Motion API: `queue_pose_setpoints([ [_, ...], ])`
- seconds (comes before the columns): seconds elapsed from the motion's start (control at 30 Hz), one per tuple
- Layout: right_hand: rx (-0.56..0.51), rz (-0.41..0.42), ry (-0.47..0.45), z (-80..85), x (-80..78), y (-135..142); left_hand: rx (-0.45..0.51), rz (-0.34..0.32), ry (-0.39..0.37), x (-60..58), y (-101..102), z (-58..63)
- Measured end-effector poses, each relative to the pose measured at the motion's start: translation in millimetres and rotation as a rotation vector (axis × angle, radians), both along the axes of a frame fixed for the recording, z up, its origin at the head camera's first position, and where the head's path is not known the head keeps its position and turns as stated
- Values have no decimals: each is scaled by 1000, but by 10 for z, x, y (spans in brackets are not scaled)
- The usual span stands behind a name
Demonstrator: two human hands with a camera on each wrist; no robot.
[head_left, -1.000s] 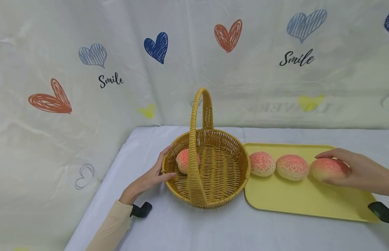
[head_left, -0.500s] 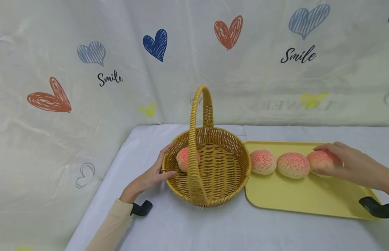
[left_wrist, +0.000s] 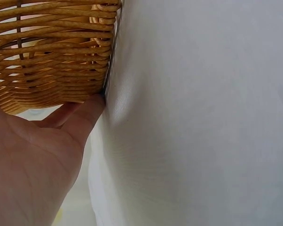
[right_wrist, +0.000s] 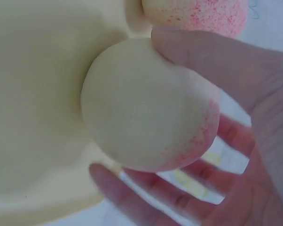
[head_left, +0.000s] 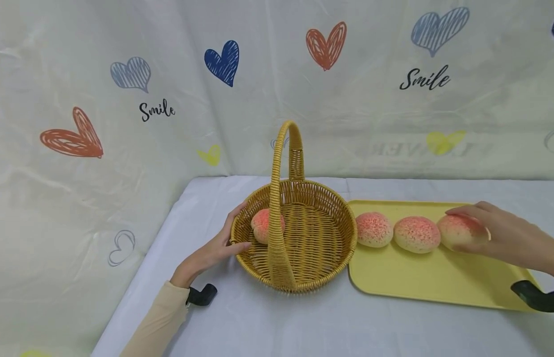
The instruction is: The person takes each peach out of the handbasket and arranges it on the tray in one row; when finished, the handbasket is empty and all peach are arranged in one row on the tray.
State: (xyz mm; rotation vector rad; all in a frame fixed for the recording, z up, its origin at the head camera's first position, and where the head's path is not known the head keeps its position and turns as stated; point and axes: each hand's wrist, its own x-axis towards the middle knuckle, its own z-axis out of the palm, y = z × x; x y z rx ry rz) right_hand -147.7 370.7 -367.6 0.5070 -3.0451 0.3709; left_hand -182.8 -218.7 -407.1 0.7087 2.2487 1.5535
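At the back, a white backdrop (head_left: 370, 109) printed with hearts and lettering; below it, a counter (head_left: 312, 327) under white cloth. On the right, a yellow tray (head_left: 415, 277), its left end meeting or passing under the side of a round wicker basket (head_left: 314, 235), impossible to tell which. Upright beneath a tall arched handle (head_left: 274, 208), but perhaps prone to skid or tip from a hard push on one side. On the basket's left wall, the left hand (head_left: 216, 250), gripping with the thumb over the rim. Over the tray, the right hand (head_left: 504, 238), thumb and fingers curved around a held peach (head_left: 457, 230), one fingertip clear of it in the right wrist view; firmness not readable. Beside that peach, itself on or just above the tray (too close to call), a middle peach (head_left: 417, 234) and then a left peach (head_left: 374, 229) near the basket; inside the basket, a fourth peach (head_left: 260, 226), partly behind the handle. Likeliest trouble: a slip from too loose a clasp, or a shove along the row from sideways motion.
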Motion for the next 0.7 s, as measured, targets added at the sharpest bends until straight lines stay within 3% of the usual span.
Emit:
queue_pose_setpoints([
  [0.13, 43, -86, -114, 74, -11, -32, 0, -1, -2, -9, -3, -13],
  [0.4, -18, 21, -56, -11, 0, -39, 3, 6, -8, 8, 5, 8],
  [0.57, -17, 14, -12, -3, 22, -60, 1, 5, 0, 6, 0, -4],
  [0.7, 1, -35, -49, 38, 29, -72, 2, 3, 2, 4, -4, -7],
])
